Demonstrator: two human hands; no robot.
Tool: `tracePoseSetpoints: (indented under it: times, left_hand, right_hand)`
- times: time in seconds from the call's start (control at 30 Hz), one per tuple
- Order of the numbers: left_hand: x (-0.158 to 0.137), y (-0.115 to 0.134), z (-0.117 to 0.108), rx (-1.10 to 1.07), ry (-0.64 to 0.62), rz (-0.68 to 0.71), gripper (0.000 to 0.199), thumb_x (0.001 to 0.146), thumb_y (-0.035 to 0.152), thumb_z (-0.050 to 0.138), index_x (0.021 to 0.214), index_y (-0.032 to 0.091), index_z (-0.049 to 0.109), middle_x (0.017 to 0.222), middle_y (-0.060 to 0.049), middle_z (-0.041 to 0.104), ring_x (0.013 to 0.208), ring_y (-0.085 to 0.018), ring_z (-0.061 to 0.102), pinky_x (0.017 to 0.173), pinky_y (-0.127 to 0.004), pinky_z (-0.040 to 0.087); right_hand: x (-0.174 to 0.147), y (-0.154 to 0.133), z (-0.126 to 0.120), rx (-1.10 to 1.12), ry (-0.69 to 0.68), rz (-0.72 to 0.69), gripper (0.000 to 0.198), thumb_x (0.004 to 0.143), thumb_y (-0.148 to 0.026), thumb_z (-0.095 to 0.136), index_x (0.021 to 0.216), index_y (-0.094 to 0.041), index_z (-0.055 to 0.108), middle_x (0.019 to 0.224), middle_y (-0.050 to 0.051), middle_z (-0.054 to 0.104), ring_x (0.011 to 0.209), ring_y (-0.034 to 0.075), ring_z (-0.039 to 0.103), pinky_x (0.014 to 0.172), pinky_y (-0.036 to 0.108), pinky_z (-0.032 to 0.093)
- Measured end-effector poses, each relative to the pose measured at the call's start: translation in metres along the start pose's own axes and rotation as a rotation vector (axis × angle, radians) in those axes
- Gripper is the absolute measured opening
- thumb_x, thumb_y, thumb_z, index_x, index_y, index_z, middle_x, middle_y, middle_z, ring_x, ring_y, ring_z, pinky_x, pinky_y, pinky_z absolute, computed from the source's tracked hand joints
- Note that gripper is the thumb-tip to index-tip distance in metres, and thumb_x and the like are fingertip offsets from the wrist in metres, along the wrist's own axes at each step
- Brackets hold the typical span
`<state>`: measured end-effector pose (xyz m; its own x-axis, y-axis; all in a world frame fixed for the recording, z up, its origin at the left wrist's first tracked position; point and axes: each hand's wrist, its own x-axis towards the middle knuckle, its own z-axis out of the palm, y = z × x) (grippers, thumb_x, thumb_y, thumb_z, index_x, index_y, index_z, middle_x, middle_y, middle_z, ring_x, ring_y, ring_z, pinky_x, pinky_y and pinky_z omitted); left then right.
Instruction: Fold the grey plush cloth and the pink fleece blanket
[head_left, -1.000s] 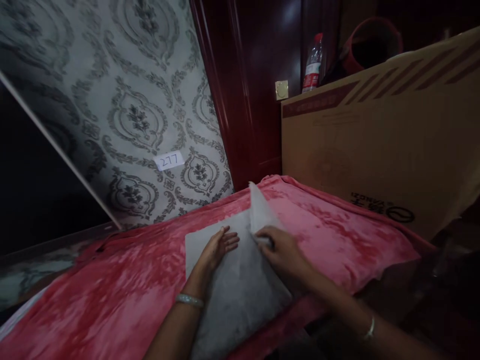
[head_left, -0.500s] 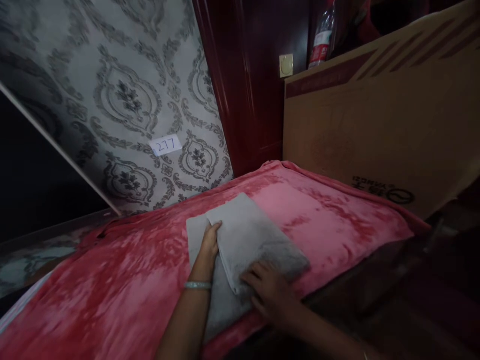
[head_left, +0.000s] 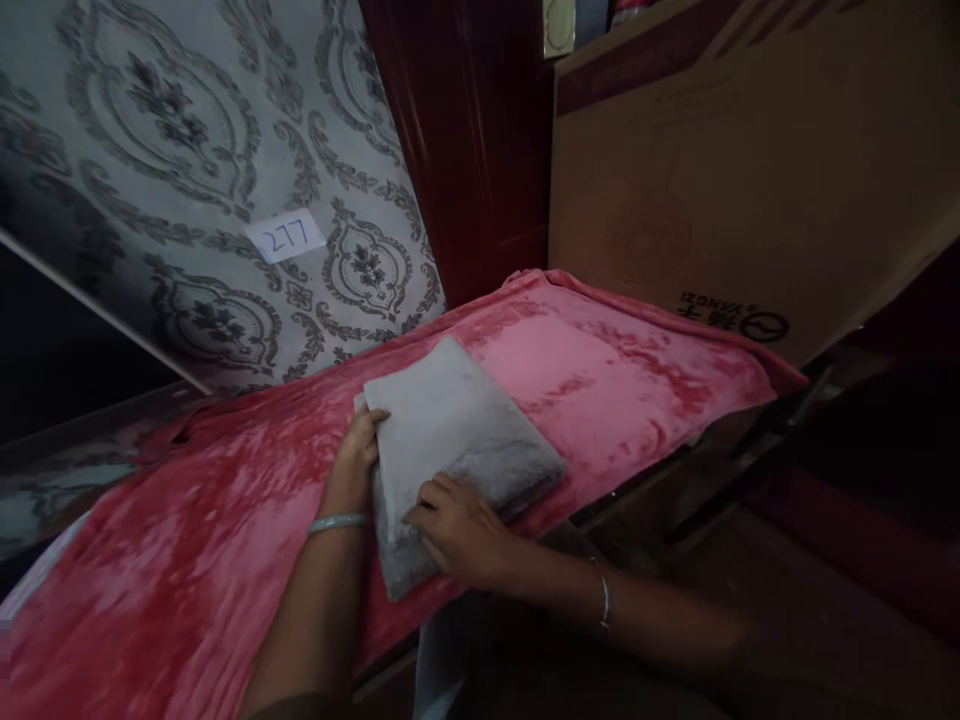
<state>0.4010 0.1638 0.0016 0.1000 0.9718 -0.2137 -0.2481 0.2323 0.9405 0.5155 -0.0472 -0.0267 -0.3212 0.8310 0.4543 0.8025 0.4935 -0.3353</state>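
Along the left edge of the folded grey cloth (head_left: 457,425), the person's left hand (head_left: 360,445) has its thumb laid over the top layer, near the far left corner, while the other fingers are tucked by the side and partly hidden; how firmly they grip cannot be told. At the near part of the same cloth, the right hand (head_left: 461,535) lies with its fingers bent inward, their tips touching the upper layer close to its lower left border; whether they pinch the fabric is not clear. Pale bangles circle both wrists, the left one (head_left: 337,522) broader than the thin right one (head_left: 602,592). Under the hands the cloth lies flat in stacked layers, the upper one leaving a strip of the lower one showing along the near left side. Beneath it spreads a red and pink plush blanket (head_left: 210,560), reaching well out to left and right. Beyond its far edge stands a wall with grey scroll-patterned wallpaper (head_left: 161,100), bearing a white paper label (head_left: 286,235) marked 277. Next to that rises a glossy dark red panel (head_left: 465,150), and to the right a large cardboard box (head_left: 675,180) with upside-down YANGZI lettering.
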Motion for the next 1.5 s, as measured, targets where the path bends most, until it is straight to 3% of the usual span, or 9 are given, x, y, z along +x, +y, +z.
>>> tracePoseSetpoints:
  times: [0.17, 0.5, 0.63, 0.87, 1.07, 1.17, 1.3, 1.4, 1.5]
  left_hand:
    - [0.001, -0.018, -0.006, 0.014, -0.006, -0.004, 0.025, 0.065, 0.002, 0.062, 0.087, 0.014, 0.066, 0.07, -0.002, 0.073, 0.076, -0.021, 0.074, 0.075, -0.032, 0.063]
    - [0.005, -0.029, -0.02, -0.025, -0.023, 0.239, 0.048, 0.059, 0.01, 0.068, 0.106, 0.019, 0.07, 0.088, -0.003, 0.078, 0.092, -0.025, 0.074, 0.087, -0.037, 0.061]
    - [0.004, -0.031, -0.022, -0.018, -0.025, 0.235, 0.053, 0.058, 0.012, 0.069, 0.111, 0.019, 0.07, 0.093, -0.005, 0.078, 0.095, -0.026, 0.074, 0.09, -0.039, 0.06]
    - [0.009, -0.036, -0.021, 0.007, 0.032, 0.366, 0.075, 0.066, 0.009, 0.068, 0.138, 0.025, 0.057, 0.133, -0.007, 0.068, 0.118, -0.022, 0.066, 0.107, -0.038, 0.05]
    - [0.01, -0.041, -0.025, 0.03, 0.017, 0.36, 0.091, 0.07, 0.007, 0.065, 0.154, 0.03, 0.038, 0.146, -0.005, 0.058, 0.127, -0.018, 0.061, 0.111, -0.036, 0.046]
    - [0.011, -0.041, -0.026, 0.051, 0.039, 0.336, 0.092, 0.071, 0.007, 0.062, 0.156, 0.028, 0.035, 0.142, -0.007, 0.062, 0.121, -0.019, 0.065, 0.108, -0.036, 0.048]
    - [0.012, -0.042, -0.028, 0.103, 0.053, 0.363, 0.091, 0.072, 0.008, 0.061, 0.157, 0.027, 0.034, 0.135, -0.009, 0.067, 0.118, -0.02, 0.067, 0.107, -0.038, 0.05]
    - [0.013, -0.044, -0.029, 0.134, 0.025, 0.397, 0.093, 0.071, 0.009, 0.062, 0.157, 0.027, 0.033, 0.134, -0.009, 0.067, 0.116, -0.021, 0.068, 0.105, -0.038, 0.051]
    - [0.012, -0.045, -0.028, 0.152, 0.017, 0.399, 0.091, 0.07, 0.009, 0.06, 0.155, 0.027, 0.036, 0.136, -0.009, 0.066, 0.12, -0.021, 0.066, 0.105, -0.038, 0.051]
  right_hand:
    - [-0.008, 0.007, 0.017, 0.055, -0.042, -0.001, 0.013, 0.089, -0.015, 0.066, 0.1, -0.019, 0.07, 0.097, 0.005, 0.06, 0.095, 0.02, 0.049, 0.081, 0.031, 0.039]
    - [-0.016, 0.018, 0.017, 0.202, 0.113, -0.12, 0.029, 0.083, -0.006, 0.061, 0.108, -0.017, 0.07, 0.093, 0.005, 0.061, 0.09, 0.019, 0.051, 0.077, 0.03, 0.04]
    - [-0.019, 0.019, 0.017, 0.18, 0.096, -0.122, 0.025, 0.083, -0.007, 0.062, 0.104, -0.018, 0.07, 0.093, 0.005, 0.06, 0.09, 0.02, 0.051, 0.077, 0.03, 0.039]
    - [-0.018, 0.015, 0.018, 0.152, 0.066, -0.115, 0.024, 0.083, -0.005, 0.06, 0.101, -0.017, 0.07, 0.094, 0.005, 0.061, 0.09, 0.019, 0.05, 0.076, 0.03, 0.04]
    - [-0.016, 0.017, 0.003, 0.203, -0.04, -0.116, 0.018, 0.09, -0.029, 0.07, 0.104, -0.019, 0.071, 0.096, 0.005, 0.065, 0.091, 0.019, 0.055, 0.08, 0.032, 0.045]
    - [-0.006, 0.032, -0.023, 0.188, 0.009, -0.07, 0.036, 0.097, -0.038, 0.061, 0.125, -0.017, 0.066, 0.115, 0.01, 0.068, 0.106, 0.022, 0.059, 0.094, 0.037, 0.047]
    - [-0.001, 0.069, -0.04, -0.044, -0.036, 0.087, 0.071, 0.099, -0.052, 0.051, 0.156, -0.013, 0.037, 0.159, 0.019, 0.035, 0.149, 0.033, 0.027, 0.12, 0.057, 0.025]
    - [-0.009, 0.092, -0.027, -0.125, -0.203, 0.17, 0.072, 0.099, -0.057, 0.047, 0.157, -0.016, 0.037, 0.164, 0.017, 0.024, 0.152, 0.035, 0.02, 0.122, 0.06, 0.02]
    - [-0.02, 0.1, -0.012, -0.147, -0.216, 0.179, 0.066, 0.1, -0.053, 0.047, 0.158, -0.023, 0.036, 0.166, 0.012, 0.02, 0.153, 0.034, 0.017, 0.123, 0.059, 0.018]
